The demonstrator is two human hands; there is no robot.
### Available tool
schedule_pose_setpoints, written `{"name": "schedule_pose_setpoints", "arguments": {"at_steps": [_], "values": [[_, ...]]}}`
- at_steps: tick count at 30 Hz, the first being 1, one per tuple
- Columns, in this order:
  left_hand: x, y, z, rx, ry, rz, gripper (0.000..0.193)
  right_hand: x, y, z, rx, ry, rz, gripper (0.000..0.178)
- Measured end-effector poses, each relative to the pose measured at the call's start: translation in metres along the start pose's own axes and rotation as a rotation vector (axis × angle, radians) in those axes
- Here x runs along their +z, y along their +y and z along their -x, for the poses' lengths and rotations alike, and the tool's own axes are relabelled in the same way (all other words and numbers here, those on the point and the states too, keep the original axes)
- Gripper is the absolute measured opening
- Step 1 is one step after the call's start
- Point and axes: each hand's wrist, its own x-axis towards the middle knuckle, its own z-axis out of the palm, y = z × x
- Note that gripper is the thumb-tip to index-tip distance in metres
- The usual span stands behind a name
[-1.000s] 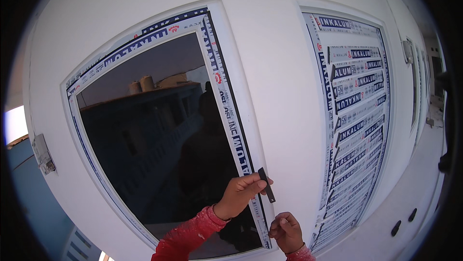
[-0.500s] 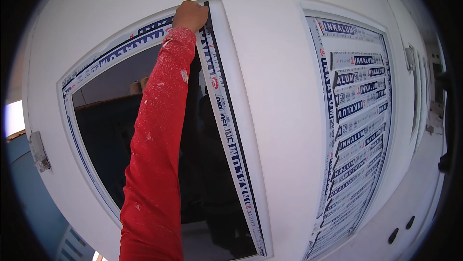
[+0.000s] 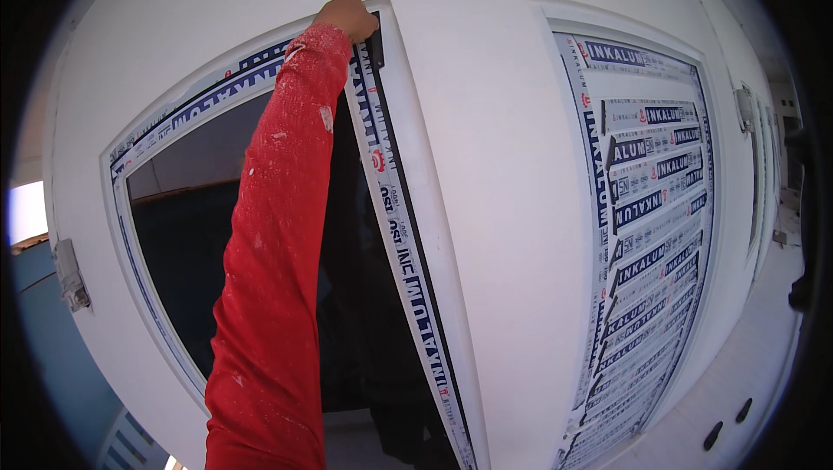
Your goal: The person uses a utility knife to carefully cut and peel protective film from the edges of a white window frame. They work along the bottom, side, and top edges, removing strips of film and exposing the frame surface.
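Note:
My left hand (image 3: 345, 16), in a red sleeve specked with white, is raised to the upper right corner of a window frame (image 3: 408, 270). Its fingers are curled closed, with the back of the hand toward me. A short black bar-like piece (image 3: 377, 46) sticks out below the fist, lying along the dark line at the frame's outer edge. Its kind cannot be made out, and the fingers hide its upper end. White, blue-printed protective film covers the frame around dark glass (image 3: 186, 236). My right hand is out of view.
A louvred panel (image 3: 651, 244), wrapped in similar printed film, stands to the right, past a strip of white wall (image 3: 495, 210). A metal hinge-like fitting (image 3: 71, 275) is on the wall's left edge. Dark footwear (image 3: 713, 435) lies on the pale floor at lower right.
My left fist has shifted slightly at the frame's top corner, and more of the black piece shows below it. The view has moved a little.

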Motion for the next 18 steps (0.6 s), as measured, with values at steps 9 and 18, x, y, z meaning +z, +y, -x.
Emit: {"name": "schedule_pose_setpoints", "arguments": {"at_steps": [9,18], "values": [[-0.005,-0.006,0.008,-0.049,-0.046,0.038,0.039,0.034,-0.052,0.007,-0.151,-0.146,0.07,0.018],[0.003,-0.006,0.001,0.075,0.001,-0.096,0.041,0.042,0.049,-0.039,0.005,-0.19,0.141,0.027]]}}
